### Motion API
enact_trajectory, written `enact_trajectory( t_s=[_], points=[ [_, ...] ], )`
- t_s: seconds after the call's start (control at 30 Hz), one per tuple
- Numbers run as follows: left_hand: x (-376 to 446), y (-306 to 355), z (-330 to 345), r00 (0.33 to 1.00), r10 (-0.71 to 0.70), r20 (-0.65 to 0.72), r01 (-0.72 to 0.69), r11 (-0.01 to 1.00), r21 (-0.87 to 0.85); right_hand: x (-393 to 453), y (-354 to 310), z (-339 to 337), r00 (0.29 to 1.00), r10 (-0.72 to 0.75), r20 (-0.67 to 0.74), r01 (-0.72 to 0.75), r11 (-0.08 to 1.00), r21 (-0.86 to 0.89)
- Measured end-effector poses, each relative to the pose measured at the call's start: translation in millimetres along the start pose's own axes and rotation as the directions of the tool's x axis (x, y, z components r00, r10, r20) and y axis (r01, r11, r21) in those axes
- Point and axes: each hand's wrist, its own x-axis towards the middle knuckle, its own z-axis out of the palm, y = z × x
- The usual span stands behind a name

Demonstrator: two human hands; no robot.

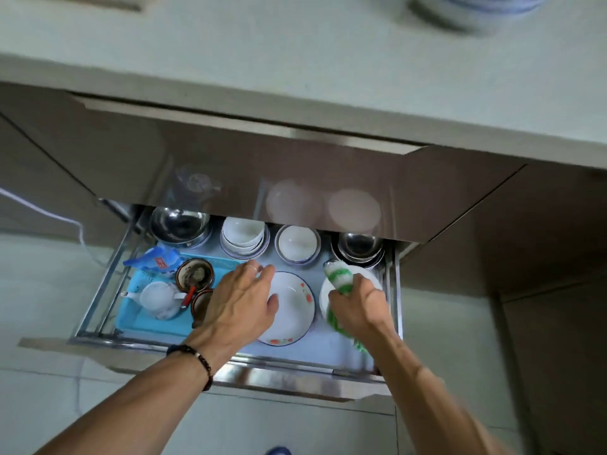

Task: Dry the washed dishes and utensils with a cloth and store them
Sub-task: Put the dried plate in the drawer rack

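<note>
A green-and-white striped cloth, a white plate with orange flowers and blue rim, and a turquoise tray fill the drawer.

Open drawer holds plates, bowls, tray.

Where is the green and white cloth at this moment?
In the head view, the green and white cloth is gripped in the right hand, over a white plate at the right end of the open drawer.
</note>
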Motion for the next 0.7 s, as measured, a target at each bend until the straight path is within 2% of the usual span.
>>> enact_trajectory(
  t_s=[0.17, 0.3, 0.47, 0.7],
  points=[
    [0, 31, -115, 0.958, 0.131, -0.256, -0.12, 0.991, 0.058, -36, -51, -102, 0.989, -0.096, -0.11, 0.093, 0.995, -0.032],
    [9, 66, -196, 0.919, 0.157, -0.361, -0.137, 0.987, 0.082, -61, -92, -193, 0.961, -0.166, -0.223, 0.171, 0.985, 0.002],
    [31, 112, -256, 0.907, 0.169, -0.386, -0.141, 0.985, 0.101, -63, -110, -277, 0.934, -0.194, -0.299, 0.211, 0.977, 0.023],
    [107, 176, -288, 0.912, 0.114, -0.394, -0.089, 0.993, 0.082, 9, -94, -369, 0.933, -0.061, -0.356, 0.176, 0.937, 0.303]
  ],
)
